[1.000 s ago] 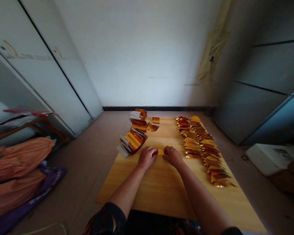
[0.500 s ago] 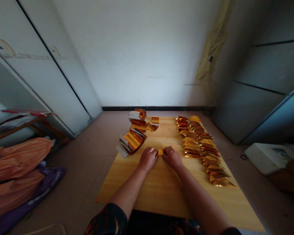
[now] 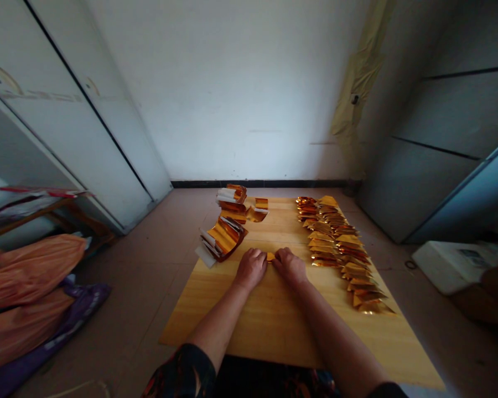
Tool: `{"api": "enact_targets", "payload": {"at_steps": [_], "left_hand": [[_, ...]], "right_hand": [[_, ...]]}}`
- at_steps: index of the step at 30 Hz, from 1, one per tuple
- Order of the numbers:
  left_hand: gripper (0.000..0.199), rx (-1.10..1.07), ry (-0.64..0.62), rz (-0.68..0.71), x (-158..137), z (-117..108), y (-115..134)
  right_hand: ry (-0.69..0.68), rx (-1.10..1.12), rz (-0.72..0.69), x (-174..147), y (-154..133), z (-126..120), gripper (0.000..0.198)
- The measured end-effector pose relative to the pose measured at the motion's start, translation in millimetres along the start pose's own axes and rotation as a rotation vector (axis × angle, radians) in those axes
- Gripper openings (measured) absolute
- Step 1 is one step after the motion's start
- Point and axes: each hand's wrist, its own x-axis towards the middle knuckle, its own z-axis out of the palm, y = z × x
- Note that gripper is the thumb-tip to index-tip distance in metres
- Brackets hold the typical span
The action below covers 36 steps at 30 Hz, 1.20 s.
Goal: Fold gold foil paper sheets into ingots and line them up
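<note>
Between my two hands lies a small folded piece of gold foil paper [image 3: 270, 257], low over the wooden board. My left hand [image 3: 252, 267] is closed on its left end, and my right hand [image 3: 289, 265] grips the right end. Only the middle of the paper shows; the fingers cover both ends. Left of my hands, a curled stack of gold foil sheets [image 3: 223, 239] with pale backs rests at the board's edge. On the right stand rows of folded gold foil pieces [image 3: 321, 237], overlapping one another.
The wooden board [image 3: 274, 326] spans the space before me. Behind the stack are more curled foil sheets [image 3: 258, 213]. Orange and purple bags [image 3: 33, 276] lie on the floor at left. A white box [image 3: 444, 265] stands at right, and a white wall [image 3: 249, 110] rises behind.
My right hand has come slightly closer to the left, so less of the foil paper shows between them. The whole view has shifted a little; the stacks and rows look unchanged.
</note>
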Motion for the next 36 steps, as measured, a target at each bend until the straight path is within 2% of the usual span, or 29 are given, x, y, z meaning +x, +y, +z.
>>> {"api": "enact_targets", "payload": {"at_steps": [6,11,16,30,36], "left_hand": [[0.014,0.052,-0.025,-0.016,1.0,-2.1,2.8],[0.019,0.112,-0.024,-0.026,3.1,-0.2,5.3],[0.018,0.152,-0.031,0.001,5.4,2.7,3.8],[0.019,0.038,0.008,-0.046,5.5,8.6,-0.8],[0.019,0.041,0.005,-0.039,4.2,8.0,-0.7]], "right_hand": [[0.091,-0.113,-0.068,-3.2,-1.5,9.8,0.022],[0.097,-0.203,-0.162,-5.7,-0.2,11.7,0.019],[0.122,-0.22,-0.186,-5.6,1.7,13.6,0.018],[0.13,-0.137,-0.061,-3.4,-4.9,15.3,0.018],[0.126,-0.145,-0.07,-2.5,-7.7,16.0,0.017]]}}
